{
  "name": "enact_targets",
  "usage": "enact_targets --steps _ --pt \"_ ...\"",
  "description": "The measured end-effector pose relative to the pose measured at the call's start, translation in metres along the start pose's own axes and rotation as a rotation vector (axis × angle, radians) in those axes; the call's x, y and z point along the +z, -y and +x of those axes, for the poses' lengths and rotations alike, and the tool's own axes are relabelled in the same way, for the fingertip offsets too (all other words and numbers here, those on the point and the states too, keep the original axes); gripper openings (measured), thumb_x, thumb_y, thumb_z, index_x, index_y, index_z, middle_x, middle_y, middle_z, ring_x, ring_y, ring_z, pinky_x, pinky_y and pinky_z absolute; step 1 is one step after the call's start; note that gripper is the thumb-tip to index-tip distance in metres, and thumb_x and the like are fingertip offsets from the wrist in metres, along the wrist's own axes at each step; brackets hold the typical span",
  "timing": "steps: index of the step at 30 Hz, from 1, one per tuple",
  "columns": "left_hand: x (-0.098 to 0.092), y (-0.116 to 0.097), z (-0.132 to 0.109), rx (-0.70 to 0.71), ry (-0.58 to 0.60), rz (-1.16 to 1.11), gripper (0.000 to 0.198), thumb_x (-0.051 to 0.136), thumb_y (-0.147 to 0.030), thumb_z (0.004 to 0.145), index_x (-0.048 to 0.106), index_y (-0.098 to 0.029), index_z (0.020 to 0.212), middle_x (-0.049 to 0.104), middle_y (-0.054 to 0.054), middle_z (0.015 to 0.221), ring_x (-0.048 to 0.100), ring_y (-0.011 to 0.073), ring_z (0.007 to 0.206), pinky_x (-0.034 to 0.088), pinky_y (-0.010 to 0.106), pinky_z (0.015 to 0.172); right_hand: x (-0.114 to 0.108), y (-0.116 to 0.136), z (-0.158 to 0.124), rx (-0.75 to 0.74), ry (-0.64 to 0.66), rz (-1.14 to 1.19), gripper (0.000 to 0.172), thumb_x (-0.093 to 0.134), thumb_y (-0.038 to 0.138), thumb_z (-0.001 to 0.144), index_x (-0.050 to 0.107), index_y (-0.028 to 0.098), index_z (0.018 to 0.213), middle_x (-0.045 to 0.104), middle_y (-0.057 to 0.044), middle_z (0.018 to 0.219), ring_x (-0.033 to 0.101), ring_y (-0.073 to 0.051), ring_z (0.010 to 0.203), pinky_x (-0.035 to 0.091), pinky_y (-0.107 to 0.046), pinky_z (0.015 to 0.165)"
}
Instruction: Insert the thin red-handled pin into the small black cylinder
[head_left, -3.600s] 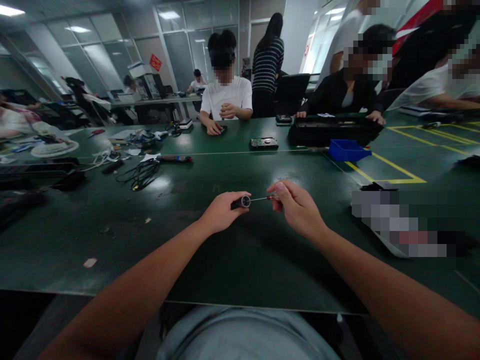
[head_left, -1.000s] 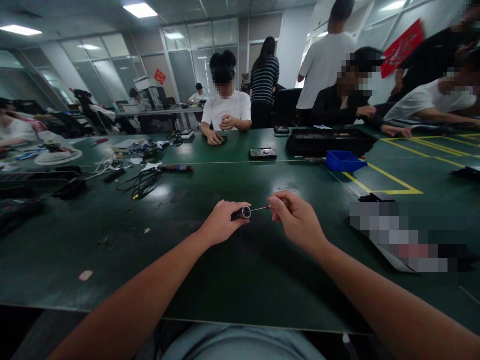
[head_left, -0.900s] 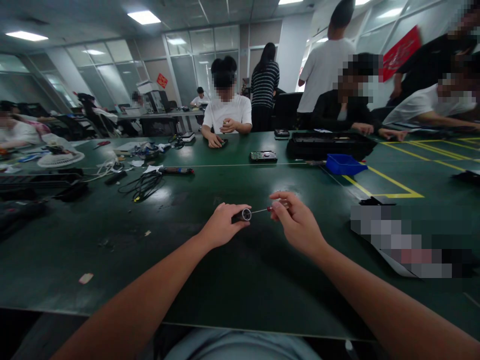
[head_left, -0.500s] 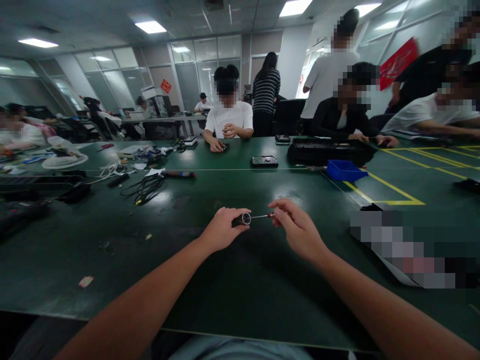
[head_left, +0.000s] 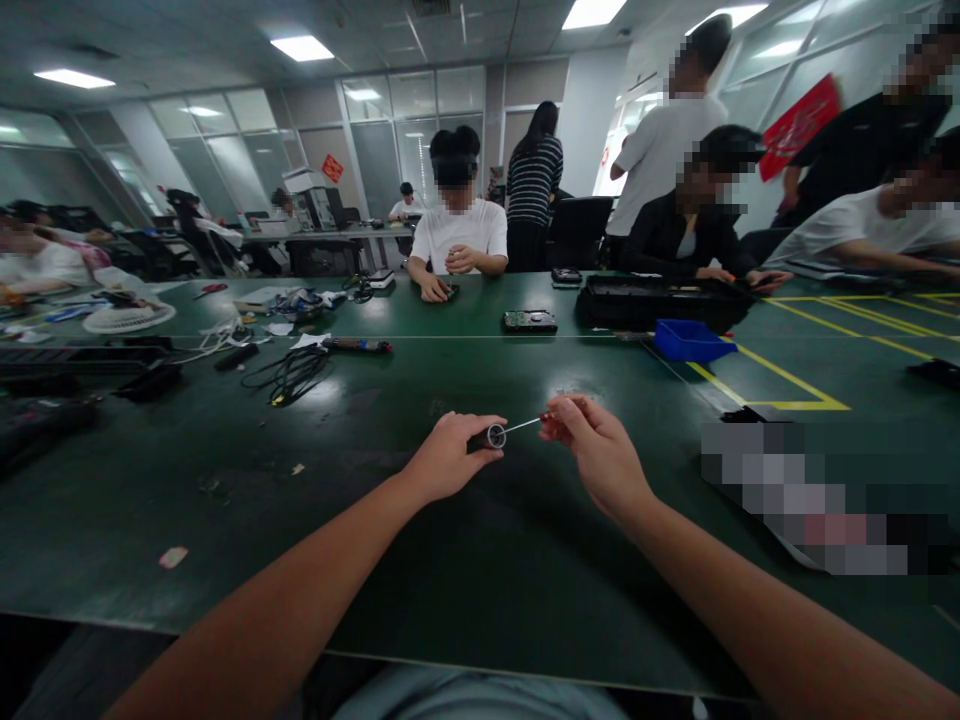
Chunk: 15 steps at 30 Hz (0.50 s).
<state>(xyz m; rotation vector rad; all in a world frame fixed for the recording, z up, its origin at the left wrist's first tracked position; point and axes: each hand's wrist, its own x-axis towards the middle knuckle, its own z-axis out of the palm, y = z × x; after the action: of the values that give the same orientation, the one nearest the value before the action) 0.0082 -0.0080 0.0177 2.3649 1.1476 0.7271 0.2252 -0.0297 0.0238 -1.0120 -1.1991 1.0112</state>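
My left hand (head_left: 454, 457) is closed around a dark cylindrical part (head_left: 496, 436) with a pale ring at its open end, which faces right. Pinched in the fingers of my right hand (head_left: 596, 448) is a screwdriver (head_left: 523, 426) with a thin metal shaft. Its handle is mostly covered by the fingers, with a bit of red showing. The shaft slants down to the left and its tip meets the ringed end of the part; how deep it reaches, I cannot tell. Both hands are just above the green table (head_left: 450, 590).
Black cables (head_left: 289, 375) and a pen-shaped tool (head_left: 356, 346) lie to the left. A bare hard drive (head_left: 529, 321), a blue bin (head_left: 691, 341) and a long black housing (head_left: 660, 300) stand farther back. Opposite sits a person in white (head_left: 459, 235). A blurred-out object (head_left: 802, 500) is at right.
My right hand has turned and its fingers have closed further on the screwdriver handle. The shaft has gone from nearly level to tilted. My left hand has barely moved.
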Motion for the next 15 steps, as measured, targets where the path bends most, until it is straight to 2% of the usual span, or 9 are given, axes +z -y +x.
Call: enact_targets --steps 2,4,6,8,11,15 --pt "-0.001 -0.001 0.000 0.024 0.018 0.002 0.038 0.067 -0.026 0.090 0.061 -0.027 0.128 0.069 0.003 0.116 0.060 0.0233 0.108 0.037 0.047 0.106 -0.002 -0.003 0.005 0.113 -0.056 0.124 0.027 0.068 0.048 0.085 0.065 0.021 0.086 0.063 -0.003 0.079 0.061 -0.018 0.071 0.056 -0.038 0.072" --pt "-0.001 -0.001 0.001 0.032 0.032 0.013 0.038 0.067 -0.025 0.090 0.061 -0.028 0.128 0.068 0.002 0.120 0.058 0.0233 0.112 0.033 0.050 0.110 -0.005 -0.006 0.011 0.255 -0.042 0.223 0.026 0.069 0.046 0.084 0.063 0.021 0.079 0.058 -0.001 0.069 0.057 -0.017 0.061 0.057 -0.038 0.067" --pt "-0.001 0.000 0.003 0.023 0.044 0.030 0.038 0.067 -0.025 0.090 0.061 -0.029 0.128 0.068 0.002 0.120 0.057 0.0235 0.114 0.030 0.052 0.112 -0.007 -0.008 0.015 0.315 -0.060 0.251 0.026 0.068 0.044 0.085 0.061 0.022 0.076 0.056 -0.001 0.065 0.054 -0.016 0.056 0.057 -0.038 0.064" --pt "0.000 0.002 0.004 0.000 0.048 0.047 0.038 0.067 -0.025 0.090 0.061 -0.029 0.128 0.068 0.003 0.118 0.057 0.0235 0.114 0.029 0.053 0.113 -0.009 -0.010 0.016 0.289 -0.093 0.231 0.023 0.068 0.043 0.085 0.062 0.022 0.077 0.058 -0.001 0.069 0.056 -0.016 0.060 0.057 -0.036 0.063" --pt "0.000 0.005 0.005 -0.042 0.048 0.059 0.039 0.067 -0.026 0.090 0.061 -0.028 0.128 0.068 0.003 0.117 0.058 0.0237 0.113 0.029 0.054 0.113 -0.008 -0.010 0.014 0.174 -0.128 0.138 0.025 0.070 0.045 0.083 0.064 0.022 0.081 0.061 -0.002 0.076 0.058 -0.017 0.067 0.056 -0.033 0.065" --pt "0.001 0.005 0.003 -0.057 0.051 0.072 0.038 0.067 -0.027 0.090 0.061 -0.030 0.128 0.068 0.003 0.116 0.058 0.0244 0.113 0.028 0.054 0.113 -0.006 -0.010 0.011 0.033 -0.112 0.026 0.030 0.066 0.051 0.084 0.063 0.022 0.085 0.063 -0.001 0.077 0.060 -0.016 0.070 0.054 -0.033 0.068"
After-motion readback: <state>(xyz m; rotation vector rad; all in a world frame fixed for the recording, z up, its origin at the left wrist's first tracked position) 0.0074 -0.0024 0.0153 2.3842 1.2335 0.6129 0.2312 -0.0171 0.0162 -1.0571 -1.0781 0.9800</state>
